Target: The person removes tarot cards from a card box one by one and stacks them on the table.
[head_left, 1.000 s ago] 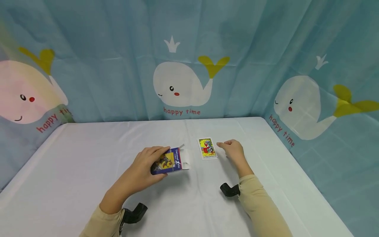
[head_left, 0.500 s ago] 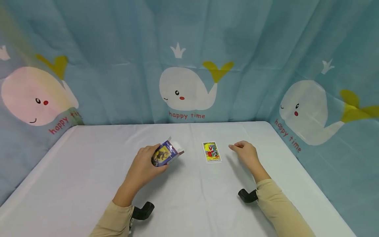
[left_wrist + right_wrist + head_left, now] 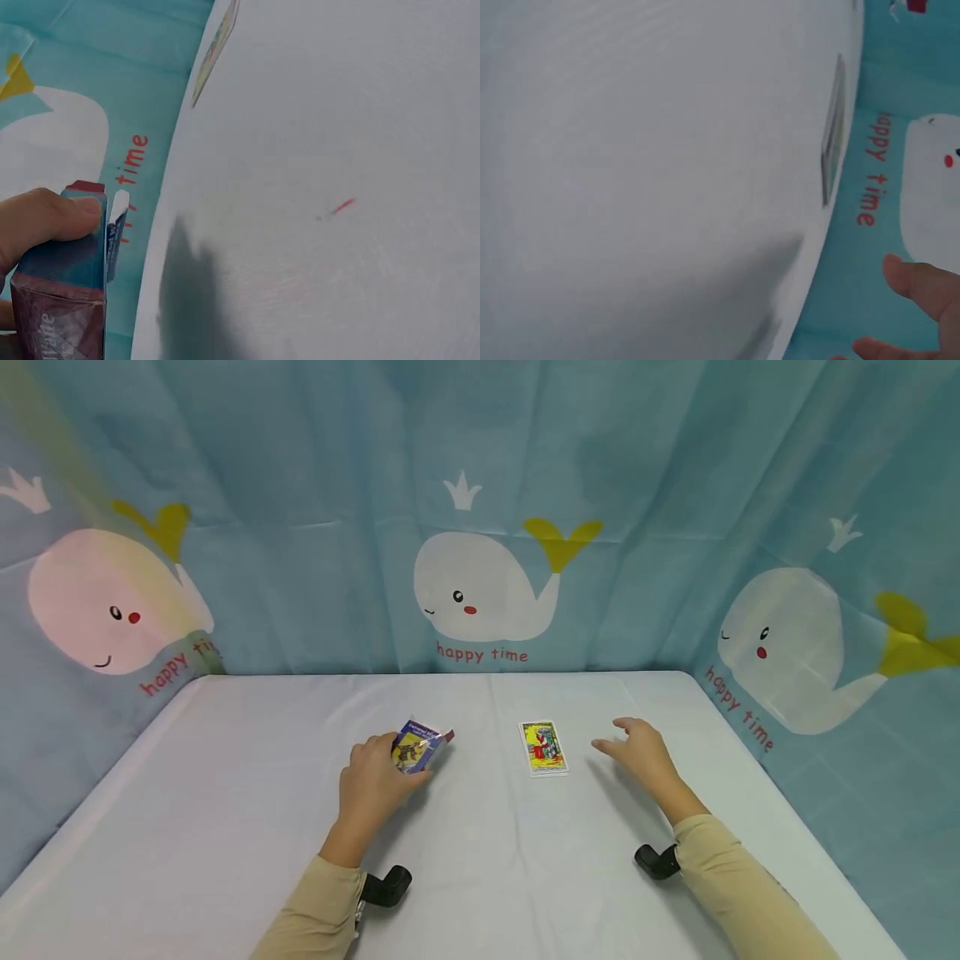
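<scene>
A small blue card box (image 3: 417,748) with a yellow picture panel is gripped in my left hand (image 3: 371,789), thumb on the near side and fingers over the far side. In the left wrist view the thumb lies along the box (image 3: 64,277), and an end flap sticks out. To the right a deck of tarot cards (image 3: 545,749) lies face up on the white tablecloth, a red figure on yellow on its top card. My right hand (image 3: 645,760) hovers right of the deck, thumb and fingers apart, holding nothing. The right wrist view shows the deck (image 3: 832,131) edge-on.
The white tablecloth (image 3: 465,860) covers the table, which ends at a blue curtain (image 3: 337,593) printed with whales at the back and sides. A black wrist mount (image 3: 387,887) juts from the left sleeve, another mount (image 3: 657,862) from the right.
My left hand has turned the box and brought it lower, away from the deck. My right hand has drawn off to the right, its thumb and fingers parting. The deck stays put.
</scene>
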Demonstrator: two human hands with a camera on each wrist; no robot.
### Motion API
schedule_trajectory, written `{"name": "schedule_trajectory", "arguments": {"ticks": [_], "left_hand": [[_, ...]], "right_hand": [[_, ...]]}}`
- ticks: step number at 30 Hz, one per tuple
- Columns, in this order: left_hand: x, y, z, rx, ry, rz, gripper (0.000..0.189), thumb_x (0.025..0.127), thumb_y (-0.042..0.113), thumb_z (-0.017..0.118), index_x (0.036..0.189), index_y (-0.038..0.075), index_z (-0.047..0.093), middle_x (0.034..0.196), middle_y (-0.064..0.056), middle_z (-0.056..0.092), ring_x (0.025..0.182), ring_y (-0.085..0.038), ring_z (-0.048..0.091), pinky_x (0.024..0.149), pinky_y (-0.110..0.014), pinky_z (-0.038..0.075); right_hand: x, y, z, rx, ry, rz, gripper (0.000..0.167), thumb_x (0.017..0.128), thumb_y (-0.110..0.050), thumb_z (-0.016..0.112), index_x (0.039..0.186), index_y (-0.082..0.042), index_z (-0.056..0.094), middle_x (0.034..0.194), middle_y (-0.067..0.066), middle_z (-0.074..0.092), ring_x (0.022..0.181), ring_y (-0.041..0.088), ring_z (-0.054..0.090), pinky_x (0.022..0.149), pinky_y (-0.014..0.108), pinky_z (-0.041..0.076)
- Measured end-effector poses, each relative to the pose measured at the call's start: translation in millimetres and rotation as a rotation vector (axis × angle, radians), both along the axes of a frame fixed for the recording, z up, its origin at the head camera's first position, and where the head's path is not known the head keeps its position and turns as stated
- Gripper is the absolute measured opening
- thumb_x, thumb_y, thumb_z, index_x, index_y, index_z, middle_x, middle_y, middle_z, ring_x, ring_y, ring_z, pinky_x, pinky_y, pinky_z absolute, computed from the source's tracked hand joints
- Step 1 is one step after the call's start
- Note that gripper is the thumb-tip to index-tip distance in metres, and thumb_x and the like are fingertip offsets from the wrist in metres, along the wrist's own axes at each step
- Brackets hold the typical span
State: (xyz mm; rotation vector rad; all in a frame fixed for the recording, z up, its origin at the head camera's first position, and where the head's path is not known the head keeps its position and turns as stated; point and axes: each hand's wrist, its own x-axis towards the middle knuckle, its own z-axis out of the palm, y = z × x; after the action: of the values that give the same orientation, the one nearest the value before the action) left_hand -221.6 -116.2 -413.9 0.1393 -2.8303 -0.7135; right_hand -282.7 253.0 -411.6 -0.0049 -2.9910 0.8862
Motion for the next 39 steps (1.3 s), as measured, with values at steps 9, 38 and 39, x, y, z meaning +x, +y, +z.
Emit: {"name": "schedule_trajectory", "arguments": {"ticks": [9,38,39], "left_hand": [[-9.8,2.8,-8.2,0.018,-0.079,0.068,0.078,0.072,0.045,0.084,0.122,-0.008,0.058,0.102,-0.021,0.062,0.093,-0.034,0.055,0.067,-0.049,0.049],[-26.7,-12.2,-14.3,-0.004,-0.245,0.064,0.095,0.087,0.063,0.062,0.130,-0.018,0.040,0.120,-0.033,0.046,0.112,-0.044,0.047,0.083,-0.056,0.050],[-27.8,-18.6,-12.2,-0.026,-0.234,0.036,0.092,0.090,0.062,0.059,0.131,-0.018,0.042,0.121,-0.034,0.048,0.114,-0.046,0.048,0.086,-0.058,0.050]], "right_hand": [[-3.9,2.2,-3.9,0.144,0.001,0.073,0.066,0.093,-0.031,0.068,0.137,0.013,0.047,0.146,0.035,0.041,0.138,0.050,0.038,0.114,0.058,0.033],[-30.3,3.3,5.9,0.430,0.155,0.191,0.076,0.099,-0.046,0.054,0.147,0.010,0.037,0.158,0.031,0.026,0.149,0.047,0.021,0.120,0.062,0.018],[-31.6,4.5,5.5,0.443,0.152,0.193,0.076,0.100,-0.046,0.053,0.148,0.009,0.036,0.159,0.031,0.025,0.149,0.047,0.021,0.120,0.062,0.017]]}}
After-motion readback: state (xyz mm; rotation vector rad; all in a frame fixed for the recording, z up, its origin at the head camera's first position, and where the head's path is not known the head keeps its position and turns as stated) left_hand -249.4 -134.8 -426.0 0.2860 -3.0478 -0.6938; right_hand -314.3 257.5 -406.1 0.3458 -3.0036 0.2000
